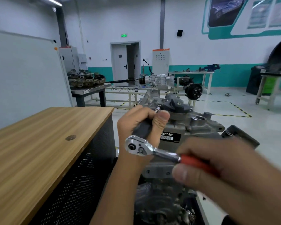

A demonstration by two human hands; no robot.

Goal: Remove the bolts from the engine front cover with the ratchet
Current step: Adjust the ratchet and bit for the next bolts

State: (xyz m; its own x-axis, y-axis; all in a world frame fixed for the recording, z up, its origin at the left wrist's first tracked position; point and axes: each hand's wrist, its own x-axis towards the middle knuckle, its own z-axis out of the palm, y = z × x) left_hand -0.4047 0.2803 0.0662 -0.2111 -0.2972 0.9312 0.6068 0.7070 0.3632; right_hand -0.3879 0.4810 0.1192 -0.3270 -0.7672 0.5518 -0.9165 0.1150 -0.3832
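A grey engine [199, 125] stands in front of me, its front cover [159, 171] facing me with small bolts along its upper edge. My right hand [230, 172] grips the red handle of a chrome ratchet [146, 148], whose head is raised in front of the cover. My left hand [139, 122] holds a black-handled tool [142, 129] with a metal tip that points up toward the black oil filler cap [177, 105]. The hands hide much of the cover.
A wood-topped cabinet [44, 143] with perforated black sides stands close on my left. Behind the engine are a gearbox on a frame [157, 80], a wheel hub [195, 90], tables with parts and a whiteboard [23, 75].
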